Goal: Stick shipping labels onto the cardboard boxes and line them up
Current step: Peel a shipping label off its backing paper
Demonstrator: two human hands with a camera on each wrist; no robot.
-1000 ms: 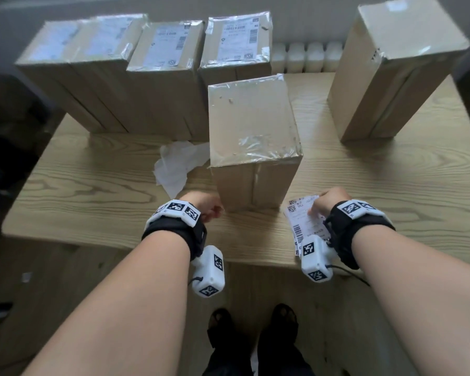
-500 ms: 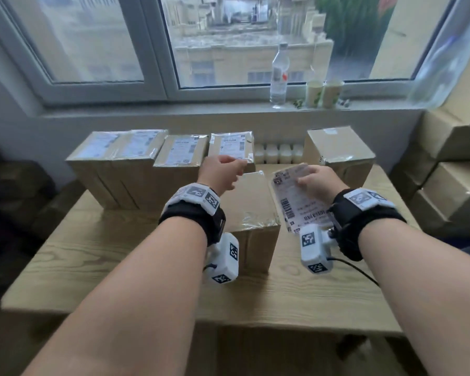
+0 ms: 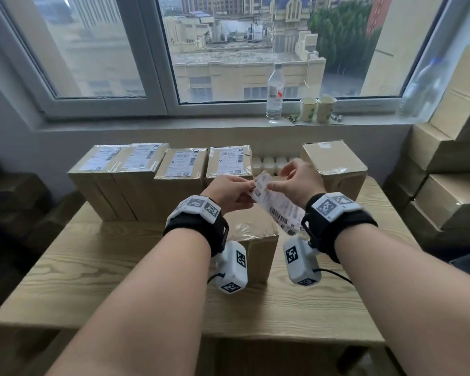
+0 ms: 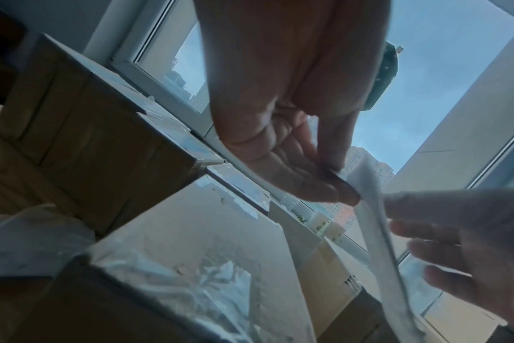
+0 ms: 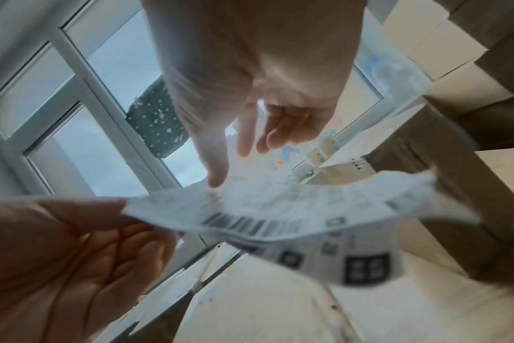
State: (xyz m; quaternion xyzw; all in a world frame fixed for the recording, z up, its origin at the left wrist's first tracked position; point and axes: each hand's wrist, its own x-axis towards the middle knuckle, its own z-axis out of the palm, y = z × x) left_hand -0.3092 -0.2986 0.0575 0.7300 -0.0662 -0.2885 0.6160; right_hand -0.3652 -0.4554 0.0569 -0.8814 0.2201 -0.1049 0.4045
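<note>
Half a second ago the left hand (image 3: 228, 192) hovered over the front box holding nothing, while the right hand (image 3: 300, 183) alone held the shipping label (image 3: 276, 204). Now both hands have come together on the label, raised in the air above the front box (image 3: 258, 240). The left hand pinches the label's far corner between thumb and fingers. The right hand touches the label's far end with thumb and forefinger, its other fingers spread loose; whether it truly pinches the paper is hard to tell. The label hangs slanted from the fingertips down toward the right wrist, printed side up, barcode near its lower end. The head camera has tilted up since a second ago, so the window (image 3: 228, 50) fills the top of the view.

Counted: one loose label in hand. Six cardboard boxes stand on the wooden worktop (image 3: 92, 267). Four of them sit in a row (image 3: 158, 169) along the far edge, each with a label on top. One unlabelled box stands in front of that row, beneath the hands. One more unlabelled box (image 3: 334, 158) stands at the far right. On the windowsill stand one clear bottle (image 3: 275, 93) and two paper cups (image 3: 318, 108). More boxes (image 3: 451, 172) are stacked at the right wall.
</note>
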